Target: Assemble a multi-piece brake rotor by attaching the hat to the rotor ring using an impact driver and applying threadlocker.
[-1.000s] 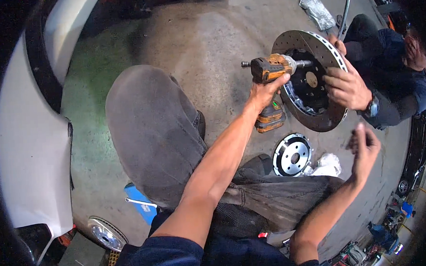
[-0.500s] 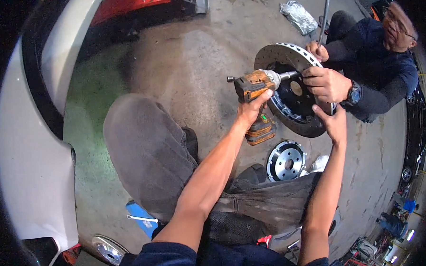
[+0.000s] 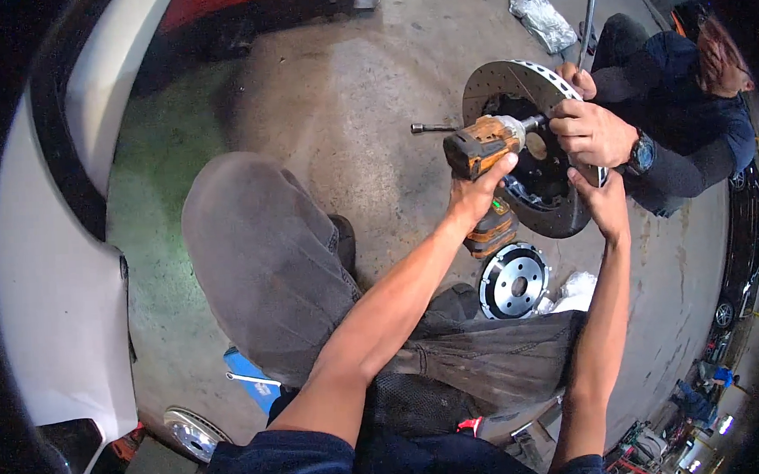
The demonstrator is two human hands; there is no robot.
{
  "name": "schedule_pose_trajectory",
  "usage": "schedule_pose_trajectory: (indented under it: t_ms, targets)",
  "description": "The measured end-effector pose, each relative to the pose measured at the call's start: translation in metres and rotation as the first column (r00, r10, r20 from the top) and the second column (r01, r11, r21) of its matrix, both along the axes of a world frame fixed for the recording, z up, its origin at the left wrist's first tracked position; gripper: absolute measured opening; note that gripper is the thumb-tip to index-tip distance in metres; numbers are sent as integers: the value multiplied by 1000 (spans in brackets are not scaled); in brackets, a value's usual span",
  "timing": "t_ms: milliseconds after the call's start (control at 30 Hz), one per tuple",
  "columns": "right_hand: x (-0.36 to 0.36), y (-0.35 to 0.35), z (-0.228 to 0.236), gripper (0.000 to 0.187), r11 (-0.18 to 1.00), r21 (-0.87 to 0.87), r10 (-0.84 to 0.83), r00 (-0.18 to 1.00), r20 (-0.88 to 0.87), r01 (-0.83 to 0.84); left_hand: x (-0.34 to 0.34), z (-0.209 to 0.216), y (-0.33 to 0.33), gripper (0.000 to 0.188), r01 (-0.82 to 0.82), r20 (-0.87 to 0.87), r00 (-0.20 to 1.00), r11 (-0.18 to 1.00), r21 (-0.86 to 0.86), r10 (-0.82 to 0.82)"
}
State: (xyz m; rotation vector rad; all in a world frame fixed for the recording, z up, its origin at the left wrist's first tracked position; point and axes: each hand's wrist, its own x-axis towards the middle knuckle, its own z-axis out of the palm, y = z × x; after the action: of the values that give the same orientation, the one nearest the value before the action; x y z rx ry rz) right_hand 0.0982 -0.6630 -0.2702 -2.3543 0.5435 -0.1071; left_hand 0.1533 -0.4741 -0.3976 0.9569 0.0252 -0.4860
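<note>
My left hand [image 3: 478, 197] grips an orange and black cordless impact driver [image 3: 484, 141] by its handle. The driver's nose and socket point into the dark centre of a brake disc [image 3: 490, 84], which stands tilted off the floor. With fingers and thumb, my right hand [image 3: 602, 202] clasps the disc's lower right rim. A co-worker's hand [image 3: 593, 133] with a wristwatch holds the disc's right edge, near the socket. The co-worker's other hand [image 3: 578, 83] is at a long metal bar [image 3: 590, 20]. Behind the driver a thin rod [image 3: 432, 128] with a socket-like end sticks out.
A silver-centred disc hat [image 3: 517, 283] lies on the floor below the driver, beside crumpled wrapping [image 3: 575, 292]. A foil-like package [image 3: 544, 22] lies farther off. A wrench [image 3: 252, 378] rests on a blue box [image 3: 249, 393] beside my leg. White car bodywork [image 3: 60, 293] stands left.
The driver and both my hands have shifted right and slightly up with the disc. More of the thin rod shows behind the driver. The co-worker's hands still hold on.
</note>
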Motion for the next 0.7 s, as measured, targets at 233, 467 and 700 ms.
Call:
schedule_pose_trajectory:
  t_ms: [233, 467, 700]
  targets:
    - [1, -12, 4, 26, 997, -65, 39, 999, -2, -39, 11, -7, 13, 42, 14, -76, 997, 999, 39, -11]
    - [3, -8, 3, 27, 992, -119, 36, 998, -51, -42, 21, -7, 8, 43, 5, -37, 999, 998, -57, -7]
    - [1, -13, 2, 27, 994, -96, 45, 999, -25, -47, 16, -4, 10, 45, 6, -55, 998, 998, -56, -9]
